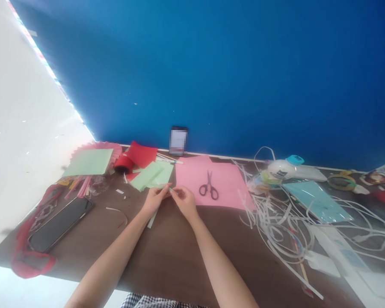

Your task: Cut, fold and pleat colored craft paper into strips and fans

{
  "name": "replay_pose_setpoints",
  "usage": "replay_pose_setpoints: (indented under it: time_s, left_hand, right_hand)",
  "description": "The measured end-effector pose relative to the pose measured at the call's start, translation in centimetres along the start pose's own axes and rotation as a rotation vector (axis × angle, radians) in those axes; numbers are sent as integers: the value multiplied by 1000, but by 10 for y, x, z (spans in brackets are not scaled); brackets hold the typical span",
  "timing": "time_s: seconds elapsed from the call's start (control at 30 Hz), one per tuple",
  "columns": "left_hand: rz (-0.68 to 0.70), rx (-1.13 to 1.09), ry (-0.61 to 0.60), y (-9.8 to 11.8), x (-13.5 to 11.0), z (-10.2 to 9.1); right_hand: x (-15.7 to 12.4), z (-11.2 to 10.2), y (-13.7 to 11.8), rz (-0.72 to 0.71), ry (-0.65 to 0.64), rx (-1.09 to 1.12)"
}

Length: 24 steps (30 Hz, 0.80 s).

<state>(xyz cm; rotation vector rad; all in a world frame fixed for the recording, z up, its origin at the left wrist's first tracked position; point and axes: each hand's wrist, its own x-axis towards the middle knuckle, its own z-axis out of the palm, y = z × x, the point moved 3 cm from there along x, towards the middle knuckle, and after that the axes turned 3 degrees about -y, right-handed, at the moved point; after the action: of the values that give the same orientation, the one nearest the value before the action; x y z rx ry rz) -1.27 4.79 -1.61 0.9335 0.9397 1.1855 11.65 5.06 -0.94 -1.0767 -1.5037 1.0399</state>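
Near the middle of the table both hands are close together, fingertips pinched around a thin pale green paper strip (152, 219). My left hand (155, 199) is closed on it, and the strip's loose end hangs below that palm toward me. The fingers of my right hand (184, 200) pinch the strip's upper part, which is mostly hidden by the fingertips. Just behind the hands lie cut light green paper sheets (150, 174). To the right, black-handled scissors (209, 188) rest on pink paper (232, 179).
At left are a smartphone (60, 224), a red ribbon (22, 252), red paper (143, 155) and a red roll (123, 162). Tangled white strips (276, 226), a white glue bottle (280, 170) and a blue paper pack (317, 201) crowd the right. A device (178, 140) leans on the blue wall.
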Motion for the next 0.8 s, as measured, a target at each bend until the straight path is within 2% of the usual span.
replay_pose_setpoints:
  time_s: [0.2, 0.33, 0.5, 0.63, 0.8]
  left_hand:
    - [90, 83, 114, 1, -2, -2]
    - [118, 172, 146, 5, -4, -2]
    - [101, 213, 103, 6, -2, 1]
    - [105, 160, 56, 4, -1, 3]
    - [216, 456, 46, 8, -4, 5]
  right_hand:
    - [1, -1, 1, 34, -45, 32]
    - [1, 0, 0, 55, -79, 11]
    - [2, 1, 0, 78, -136, 39]
    - [4, -5, 2, 140, -78, 137]
    - [5, -6, -4, 123, -62, 129]
